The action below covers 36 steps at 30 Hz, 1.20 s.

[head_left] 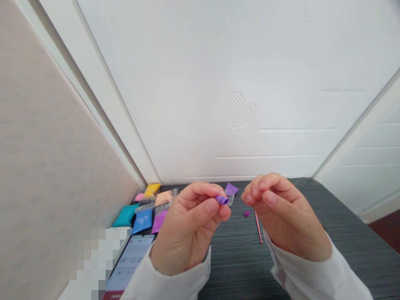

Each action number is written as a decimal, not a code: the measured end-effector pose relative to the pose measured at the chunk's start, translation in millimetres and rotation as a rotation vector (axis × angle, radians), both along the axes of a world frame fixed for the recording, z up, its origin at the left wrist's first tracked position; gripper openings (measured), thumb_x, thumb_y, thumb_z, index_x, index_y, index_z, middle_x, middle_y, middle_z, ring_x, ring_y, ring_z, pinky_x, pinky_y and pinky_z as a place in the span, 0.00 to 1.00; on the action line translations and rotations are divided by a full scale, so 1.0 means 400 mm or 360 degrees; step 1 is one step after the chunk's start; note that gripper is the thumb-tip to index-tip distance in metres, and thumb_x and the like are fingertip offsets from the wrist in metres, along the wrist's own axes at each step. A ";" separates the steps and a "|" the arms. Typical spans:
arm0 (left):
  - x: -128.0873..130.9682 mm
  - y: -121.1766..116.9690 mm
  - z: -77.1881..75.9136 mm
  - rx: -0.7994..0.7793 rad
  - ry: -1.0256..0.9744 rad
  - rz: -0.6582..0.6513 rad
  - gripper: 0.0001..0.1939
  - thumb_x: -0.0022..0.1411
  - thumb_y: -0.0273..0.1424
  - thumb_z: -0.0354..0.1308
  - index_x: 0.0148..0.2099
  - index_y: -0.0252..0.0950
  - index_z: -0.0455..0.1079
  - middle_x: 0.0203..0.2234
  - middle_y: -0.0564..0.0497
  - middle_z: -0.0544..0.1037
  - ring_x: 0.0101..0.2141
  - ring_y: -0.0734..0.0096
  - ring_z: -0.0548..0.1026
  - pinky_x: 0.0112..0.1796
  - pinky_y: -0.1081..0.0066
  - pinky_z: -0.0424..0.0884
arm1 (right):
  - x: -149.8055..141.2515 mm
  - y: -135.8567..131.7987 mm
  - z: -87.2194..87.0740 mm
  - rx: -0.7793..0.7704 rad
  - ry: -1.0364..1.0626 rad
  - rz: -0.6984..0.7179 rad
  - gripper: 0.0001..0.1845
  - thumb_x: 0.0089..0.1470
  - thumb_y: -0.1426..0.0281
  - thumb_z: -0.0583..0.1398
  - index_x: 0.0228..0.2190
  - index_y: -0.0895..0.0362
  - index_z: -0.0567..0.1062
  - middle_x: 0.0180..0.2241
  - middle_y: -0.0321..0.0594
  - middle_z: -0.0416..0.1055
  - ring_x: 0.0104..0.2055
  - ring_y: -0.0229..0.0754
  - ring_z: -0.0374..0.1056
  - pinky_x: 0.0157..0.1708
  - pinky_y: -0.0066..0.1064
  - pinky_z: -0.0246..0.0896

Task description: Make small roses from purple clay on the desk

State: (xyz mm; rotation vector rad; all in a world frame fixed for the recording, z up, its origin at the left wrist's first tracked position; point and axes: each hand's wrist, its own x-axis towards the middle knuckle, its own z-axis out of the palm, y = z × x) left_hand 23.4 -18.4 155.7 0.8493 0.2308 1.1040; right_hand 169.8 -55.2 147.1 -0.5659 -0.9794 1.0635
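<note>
Lower middle of frame, left hand (187,229) pinches purple roll (222,200), apparently mid-shaping; right hand (290,221), lower right, loosely curled, nothing seen in it; next touch probably wants light fingertips.

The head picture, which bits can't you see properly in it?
All in the head view:
- Purple roll: its other end, hidden by the left hand's fingers.
- Phone: the timer's last digits, covered by the left sleeve.
- Right hand: its curled fingers hide the palm.
- Magenta bit: too small to tell its exact shape.
</note>
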 end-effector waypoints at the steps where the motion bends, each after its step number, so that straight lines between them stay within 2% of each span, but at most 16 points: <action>1: 0.000 0.001 -0.001 -0.0002 -0.0007 -0.0014 0.05 0.48 0.26 0.66 0.30 0.39 0.76 0.23 0.56 0.76 0.23 0.84 0.72 0.27 0.85 0.70 | 0.001 0.001 0.000 0.0002 -0.0002 -0.0006 0.02 0.48 0.70 0.63 0.28 0.53 0.74 0.26 0.33 0.66 0.31 0.35 0.61 0.34 0.30 0.55; 6: 0.005 0.001 -0.003 0.0001 -0.0060 -0.0040 0.04 0.49 0.24 0.65 0.30 0.37 0.75 0.23 0.55 0.75 0.22 0.84 0.72 0.26 0.85 0.70 | 0.002 0.006 0.001 0.0008 -0.0025 -0.0032 0.02 0.48 0.69 0.63 0.28 0.52 0.74 0.26 0.32 0.66 0.30 0.35 0.61 0.34 0.31 0.56; 10: 0.005 0.005 -0.003 -0.0058 -0.0046 0.0024 0.06 0.47 0.24 0.66 0.29 0.38 0.75 0.23 0.56 0.75 0.21 0.85 0.71 0.25 0.85 0.70 | 0.022 0.001 0.010 -0.0003 -0.0083 -0.0106 0.01 0.48 0.69 0.62 0.27 0.52 0.74 0.26 0.33 0.66 0.31 0.36 0.62 0.34 0.32 0.56; 14: -0.005 0.016 -0.004 -0.0034 -0.0075 0.0090 0.06 0.46 0.25 0.67 0.29 0.39 0.75 0.23 0.56 0.76 0.22 0.86 0.71 0.25 0.87 0.70 | 0.098 -0.026 0.029 0.0024 -0.0171 -0.0362 0.02 0.48 0.67 0.62 0.28 0.51 0.73 0.26 0.32 0.64 0.30 0.36 0.61 0.34 0.32 0.58; 16: -0.011 0.023 -0.003 -0.0042 -0.0096 0.0124 0.06 0.46 0.25 0.67 0.30 0.38 0.76 0.23 0.55 0.76 0.22 0.86 0.72 0.25 0.88 0.70 | 0.158 -0.046 0.021 0.0021 -0.0276 -0.0555 0.03 0.50 0.65 0.60 0.29 0.49 0.72 0.26 0.32 0.64 0.31 0.35 0.61 0.35 0.31 0.59; 18: -0.016 0.029 0.000 -0.0094 -0.0108 0.0156 0.06 0.46 0.23 0.67 0.30 0.36 0.76 0.23 0.54 0.77 0.23 0.86 0.73 0.26 0.88 0.71 | 0.230 -0.065 -0.015 -0.0055 -0.0489 -0.0751 0.04 0.52 0.63 0.59 0.30 0.50 0.72 0.28 0.31 0.64 0.32 0.34 0.62 0.36 0.31 0.60; 21: -0.021 0.033 0.005 -0.0129 -0.0137 0.0169 0.08 0.43 0.22 0.68 0.29 0.34 0.76 0.23 0.53 0.77 0.22 0.85 0.73 0.26 0.88 0.72 | 0.347 -0.083 -0.128 -0.0355 -0.1024 -0.0978 0.12 0.54 0.63 0.57 0.37 0.58 0.70 0.35 0.37 0.68 0.37 0.39 0.65 0.39 0.38 0.62; 25: -0.021 0.027 0.007 -0.0061 -0.0154 0.0125 0.08 0.43 0.22 0.68 0.30 0.34 0.76 0.23 0.53 0.77 0.23 0.84 0.73 0.26 0.86 0.73 | 0.483 -0.088 -0.313 -0.0876 -0.1730 -0.1075 0.14 0.57 0.65 0.55 0.43 0.58 0.69 0.44 0.42 0.67 0.41 0.41 0.66 0.40 0.39 0.64; 28: -0.021 0.016 0.005 -0.0031 -0.0167 0.0077 0.07 0.45 0.23 0.67 0.31 0.34 0.77 0.23 0.53 0.77 0.23 0.83 0.74 0.27 0.85 0.74 | 0.540 -0.091 -0.406 -0.1066 -0.2116 -0.1051 0.15 0.57 0.65 0.55 0.44 0.58 0.68 0.45 0.43 0.66 0.42 0.42 0.66 0.41 0.40 0.65; 31: -0.024 0.004 0.006 -0.0014 -0.0163 0.0057 0.07 0.45 0.24 0.67 0.31 0.34 0.76 0.23 0.53 0.78 0.23 0.83 0.74 0.27 0.85 0.74 | 0.558 -0.099 -0.450 -0.1091 -0.2421 -0.1027 0.14 0.57 0.64 0.55 0.44 0.57 0.68 0.46 0.43 0.66 0.43 0.42 0.65 0.42 0.41 0.64; 36: -0.027 -0.006 0.011 -0.0009 -0.0154 0.0052 0.08 0.45 0.23 0.67 0.32 0.33 0.76 0.23 0.53 0.78 0.23 0.82 0.73 0.28 0.84 0.74 | 0.542 -0.121 -0.475 -0.1033 -0.2768 -0.0982 0.15 0.57 0.64 0.55 0.45 0.57 0.68 0.47 0.43 0.65 0.44 0.43 0.65 0.43 0.42 0.63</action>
